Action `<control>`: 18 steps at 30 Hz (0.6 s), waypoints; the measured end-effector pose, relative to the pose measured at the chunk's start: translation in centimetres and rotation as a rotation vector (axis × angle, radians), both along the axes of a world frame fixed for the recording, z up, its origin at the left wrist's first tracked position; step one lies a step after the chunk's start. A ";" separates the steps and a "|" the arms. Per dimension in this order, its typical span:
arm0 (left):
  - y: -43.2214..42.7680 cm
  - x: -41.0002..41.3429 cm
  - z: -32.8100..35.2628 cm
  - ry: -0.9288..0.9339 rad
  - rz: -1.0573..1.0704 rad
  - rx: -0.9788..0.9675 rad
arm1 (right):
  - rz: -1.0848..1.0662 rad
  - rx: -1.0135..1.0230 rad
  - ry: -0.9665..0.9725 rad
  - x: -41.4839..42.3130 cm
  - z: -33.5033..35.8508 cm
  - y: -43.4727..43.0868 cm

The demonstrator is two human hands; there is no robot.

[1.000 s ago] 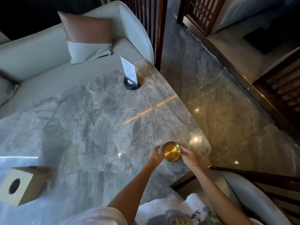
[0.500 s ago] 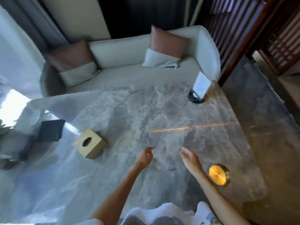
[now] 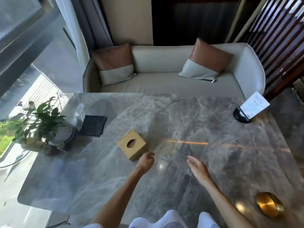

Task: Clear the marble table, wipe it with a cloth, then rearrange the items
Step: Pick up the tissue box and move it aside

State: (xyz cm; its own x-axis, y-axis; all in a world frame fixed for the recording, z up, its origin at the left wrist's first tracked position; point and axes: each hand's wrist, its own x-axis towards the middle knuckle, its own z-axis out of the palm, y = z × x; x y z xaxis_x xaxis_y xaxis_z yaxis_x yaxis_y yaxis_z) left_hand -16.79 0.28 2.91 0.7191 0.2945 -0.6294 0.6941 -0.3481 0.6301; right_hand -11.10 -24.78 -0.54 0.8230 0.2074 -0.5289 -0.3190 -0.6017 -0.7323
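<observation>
The grey marble table point(image 3: 181, 116) fills the middle of the view. A gold tissue box point(image 3: 132, 144) stands left of centre, and my left hand point(image 3: 145, 162) hovers just right of its near corner, fingers loosely curled, holding nothing. My right hand point(image 3: 197, 167) floats over bare marble, fingers apart and empty. A round brass dish point(image 3: 269, 206) rests at the near right corner. A white card in a black round holder point(image 3: 250, 109) stands at the far right corner. A black folder point(image 3: 93, 125), a potted plant point(image 3: 44, 127) and a clear glass point(image 3: 79, 110) sit at the left.
A cream sofa point(image 3: 164, 63) with two brown-and-grey cushions runs along the far edge of the table. A dark wooden slatted screen point(image 3: 271, 38) stands at the right. A window and curtain are on the left. No cloth is in view.
Both hands have let go of the brass dish, which stays at the near right corner, and moved left across the table. My left hand is now beside the tissue box. The view swung left.
</observation>
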 end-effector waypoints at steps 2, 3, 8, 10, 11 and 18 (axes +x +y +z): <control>1.5 0.1 0.7 -0.082 0.011 0.052 | 0.016 -0.011 -0.002 0.4 0.4 1.9; 2.3 0.1 0.7 -0.132 0.034 0.080 | 0.027 -0.016 0.000 0.7 0.6 3.0; 7.2 -0.1 0.5 -0.203 0.314 0.214 | 0.159 -0.014 0.030 2.3 1.4 10.2; 9.1 0.0 0.1 -0.134 0.341 0.276 | 0.198 -0.004 0.050 3.2 1.5 13.5; 9.9 0.1 -0.1 -0.097 0.357 0.244 | 0.222 -0.012 0.063 3.6 1.5 15.1; 13.7 0.8 -4.2 0.016 0.511 -0.094 | 0.333 -0.092 0.196 5.2 0.9 24.0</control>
